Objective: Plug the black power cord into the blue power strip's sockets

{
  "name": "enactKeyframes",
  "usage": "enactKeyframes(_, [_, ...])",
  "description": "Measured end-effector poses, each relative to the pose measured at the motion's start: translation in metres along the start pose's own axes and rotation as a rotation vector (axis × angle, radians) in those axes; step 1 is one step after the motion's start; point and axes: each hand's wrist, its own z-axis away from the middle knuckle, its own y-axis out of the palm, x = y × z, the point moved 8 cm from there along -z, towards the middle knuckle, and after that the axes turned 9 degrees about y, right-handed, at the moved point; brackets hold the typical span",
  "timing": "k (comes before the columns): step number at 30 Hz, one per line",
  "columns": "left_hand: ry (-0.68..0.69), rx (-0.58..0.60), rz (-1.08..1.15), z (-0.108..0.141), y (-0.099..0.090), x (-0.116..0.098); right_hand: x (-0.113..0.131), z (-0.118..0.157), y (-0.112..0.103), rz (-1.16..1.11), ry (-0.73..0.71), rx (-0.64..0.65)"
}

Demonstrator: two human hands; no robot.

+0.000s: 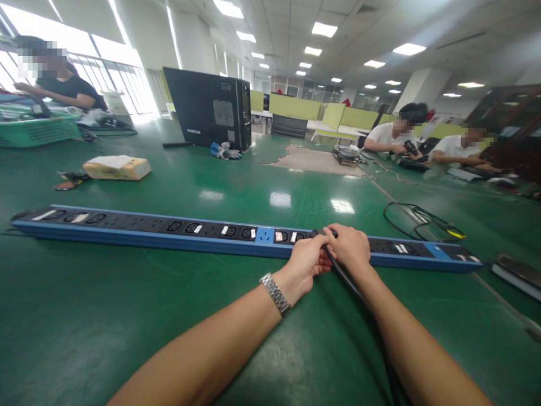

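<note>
The left hand (303,264) and right hand (350,246) both pinch the end of a black cable (347,276), at the power strip (139,234) lying across the counter (203,316). It already reaches the strip; whether it is seated stays hidden.

Far beyond the fingers (318,243) we see yellow-green partitions (295,106) and white desks (319,126) under lit ceiling panels (324,29), bright windows (107,49) farther left.

The tabletop (127,293) looks glossy, the cable (348,283) smooth plastic, the wristband (275,294) shiny metal.
</note>
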Motion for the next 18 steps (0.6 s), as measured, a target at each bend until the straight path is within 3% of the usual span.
enactKeyframes(18, [0.084,-0.013,-0.005,-0.0026,-0.0058,0.0067,-0.0013,0.0011,0.0001,-0.01,-0.003,-0.013])
